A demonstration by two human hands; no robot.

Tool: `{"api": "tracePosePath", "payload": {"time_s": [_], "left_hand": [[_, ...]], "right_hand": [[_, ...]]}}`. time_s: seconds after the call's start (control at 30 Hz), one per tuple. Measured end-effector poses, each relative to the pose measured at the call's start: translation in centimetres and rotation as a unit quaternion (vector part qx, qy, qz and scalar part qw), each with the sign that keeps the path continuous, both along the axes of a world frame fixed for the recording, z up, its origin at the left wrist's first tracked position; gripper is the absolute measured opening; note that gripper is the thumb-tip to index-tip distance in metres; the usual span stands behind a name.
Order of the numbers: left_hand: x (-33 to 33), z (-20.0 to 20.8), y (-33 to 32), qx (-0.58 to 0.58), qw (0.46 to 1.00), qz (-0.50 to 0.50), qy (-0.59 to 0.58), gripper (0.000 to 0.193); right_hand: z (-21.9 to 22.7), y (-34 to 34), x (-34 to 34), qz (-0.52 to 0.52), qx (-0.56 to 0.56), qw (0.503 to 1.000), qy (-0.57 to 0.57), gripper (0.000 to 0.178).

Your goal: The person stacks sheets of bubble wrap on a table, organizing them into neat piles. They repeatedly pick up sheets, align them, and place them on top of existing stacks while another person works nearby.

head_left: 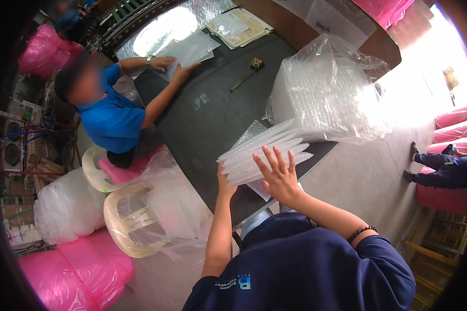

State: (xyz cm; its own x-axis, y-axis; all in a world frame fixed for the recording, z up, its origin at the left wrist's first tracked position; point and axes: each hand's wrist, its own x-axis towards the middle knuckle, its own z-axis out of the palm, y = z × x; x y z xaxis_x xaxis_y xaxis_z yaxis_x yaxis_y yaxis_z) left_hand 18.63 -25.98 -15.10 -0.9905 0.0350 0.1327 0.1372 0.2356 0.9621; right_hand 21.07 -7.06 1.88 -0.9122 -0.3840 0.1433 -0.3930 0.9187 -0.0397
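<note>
A fanned stack of translucent bubble wrap sheets [244, 161] stands tilted over the near corner of the dark table. My left hand [226, 184] grips the stack's left edge, its fingers partly hidden behind the sheets. Against the right side of the stack lies my right hand [281, 179], open, with fingers spread and stretched. Some flat bubble wrap [250, 130] shows beneath and behind the stack. Just beyond it, a large clear plastic bag [321, 93] full of similar stacked sheets rests on the table's right side.
Across the dark table [192, 132], a co-worker in a blue shirt [111, 114] handles flat sheets [192, 49]. A tape measure [255, 64] and papers [238, 27] lie on the far part. Plastic chairs [132, 220] and pink wrapped bundles [83, 269] stand left. Another person's legs [436, 168] show at right.
</note>
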Motion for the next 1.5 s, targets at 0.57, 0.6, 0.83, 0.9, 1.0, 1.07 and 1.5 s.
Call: {"api": "tracePosePath", "payload": {"time_s": [0.57,0.6,0.83,0.9,1.0,1.07,1.5], "left_hand": [[-4.4,28.7,3.0,-0.32,0.907,-0.054,0.267,0.058],[-5.7,31.5,4.6,-0.327,0.893,-0.047,0.305,0.064],[-22.4,33.9,20.4,0.101,0.98,0.085,0.151,0.079],[-24.9,30.5,27.7,-0.137,0.986,0.06,0.079,0.114],[-27.1,25.5,35.3,-0.407,0.903,0.03,0.135,0.13],[-28.1,24.3,37.9,-0.454,0.859,-0.168,0.167,0.121],[-37.2,31.7,26.8,-0.274,0.943,-0.154,-0.108,0.028]], "right_hand": [[11.7,13.9,-5.2,0.023,-0.359,0.931,-0.058,0.063],[12.8,15.6,-3.9,-0.051,-0.45,0.888,-0.076,0.065],[11.7,30.5,3.9,-0.303,-0.776,0.551,0.046,0.072],[9.4,33.9,5.6,-0.287,-0.806,0.502,0.126,0.071],[7.4,36.5,7.9,-0.324,-0.834,0.41,0.175,0.073],[7.8,37.6,8.7,-0.312,-0.835,0.404,0.206,0.073],[11.5,31.1,-11.0,-0.248,-0.789,0.546,0.136,0.064]]}}
